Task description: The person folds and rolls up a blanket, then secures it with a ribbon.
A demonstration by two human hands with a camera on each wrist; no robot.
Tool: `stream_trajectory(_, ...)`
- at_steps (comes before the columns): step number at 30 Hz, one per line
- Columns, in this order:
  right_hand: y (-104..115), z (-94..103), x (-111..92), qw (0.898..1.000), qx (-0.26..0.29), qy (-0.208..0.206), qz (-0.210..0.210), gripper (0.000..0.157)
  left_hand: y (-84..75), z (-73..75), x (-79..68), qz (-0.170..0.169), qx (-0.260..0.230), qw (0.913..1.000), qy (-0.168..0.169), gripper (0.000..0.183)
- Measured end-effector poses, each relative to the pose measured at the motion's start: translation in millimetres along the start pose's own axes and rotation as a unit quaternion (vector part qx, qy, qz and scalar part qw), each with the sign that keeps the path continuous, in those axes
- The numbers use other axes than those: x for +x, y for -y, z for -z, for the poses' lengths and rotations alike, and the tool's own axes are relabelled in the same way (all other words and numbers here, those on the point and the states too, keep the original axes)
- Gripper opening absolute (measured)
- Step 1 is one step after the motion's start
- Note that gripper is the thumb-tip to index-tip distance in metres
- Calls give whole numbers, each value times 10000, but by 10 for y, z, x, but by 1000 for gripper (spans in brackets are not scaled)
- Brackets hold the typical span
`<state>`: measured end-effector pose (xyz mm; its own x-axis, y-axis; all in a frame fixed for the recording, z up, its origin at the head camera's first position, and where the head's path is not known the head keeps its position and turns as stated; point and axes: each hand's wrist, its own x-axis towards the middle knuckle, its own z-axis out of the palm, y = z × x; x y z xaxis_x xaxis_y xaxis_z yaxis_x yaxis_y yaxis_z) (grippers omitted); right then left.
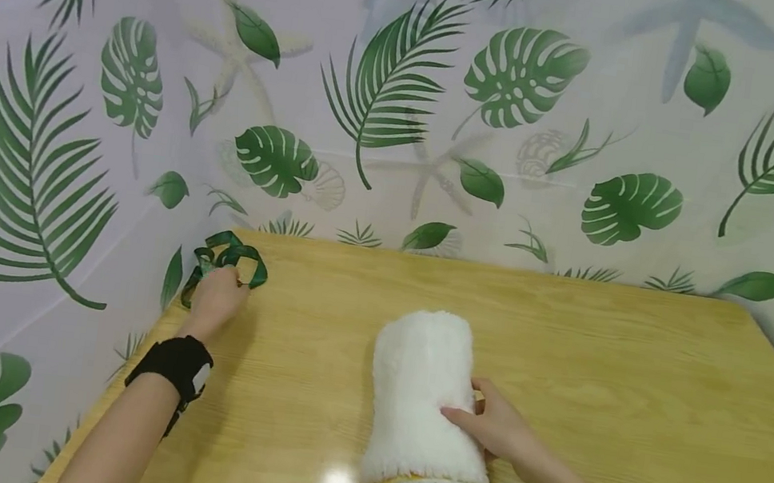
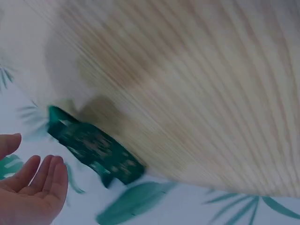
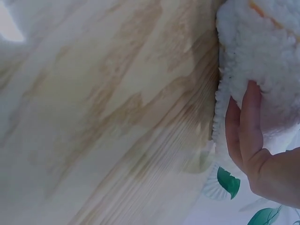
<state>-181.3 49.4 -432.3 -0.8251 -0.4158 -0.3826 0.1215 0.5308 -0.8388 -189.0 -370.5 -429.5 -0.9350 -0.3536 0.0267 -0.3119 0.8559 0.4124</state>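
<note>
At the table's back left corner lies a looped green ribbon with a pale gold pattern. My left hand reaches to it and overlaps it in the head view. In the left wrist view, the fingers are relaxed and bent slightly, with a gap between them and the ribbon. A roll of fluffy white fleece lies lengthwise near the middle, showing a yellow edge and a small white label at its near end. My right hand rests against its right side, thumb on top, fingers fairly straight against the pile.
The wood-grain table extends well to the right of the roll. Behind and to the left, a white cloth backdrop with green leaves and starfish meets the table edge close to the ribbon.
</note>
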Motion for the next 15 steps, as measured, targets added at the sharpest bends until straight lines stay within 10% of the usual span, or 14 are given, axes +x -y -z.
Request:
stream_trajectory(9,-85,25,-44,9996,86,95,-256,85,384,-231,-30,33,1333,9910,-136,21)
stream_trajectory(15,-21,0,-48,9991,315,50,-275,87,257,-87,93,-515,985,9904,-823,21)
